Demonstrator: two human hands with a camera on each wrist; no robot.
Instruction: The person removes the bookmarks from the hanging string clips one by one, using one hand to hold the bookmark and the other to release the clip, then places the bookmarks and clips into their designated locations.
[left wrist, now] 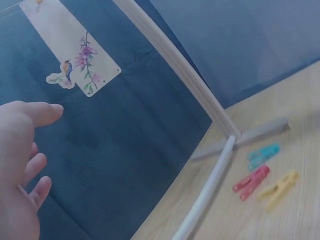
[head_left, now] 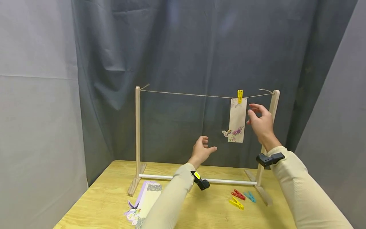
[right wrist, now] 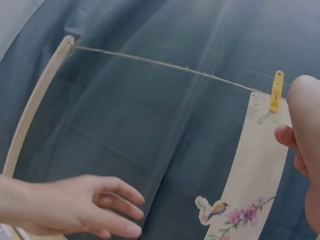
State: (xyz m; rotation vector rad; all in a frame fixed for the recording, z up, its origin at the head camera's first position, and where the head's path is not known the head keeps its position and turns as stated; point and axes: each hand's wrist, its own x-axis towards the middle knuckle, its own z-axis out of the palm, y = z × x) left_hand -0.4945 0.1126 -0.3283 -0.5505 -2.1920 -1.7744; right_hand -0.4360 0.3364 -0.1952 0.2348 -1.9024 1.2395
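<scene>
Left hand and right hand: fingers relaxed, gripping nothing. A yellow plastic clothespin fastens the rectangular floral paper bookmark to rough twine.

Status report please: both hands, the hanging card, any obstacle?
Left hand open, holding nothing. Right hand open beside card. Card hangs from string by yellow peg. Nothing in the way.

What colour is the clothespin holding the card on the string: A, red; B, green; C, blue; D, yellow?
D: a yellow clothespin clips the top of the bird-and-flower card to the string, while red and blue ones lie on the table.
</scene>
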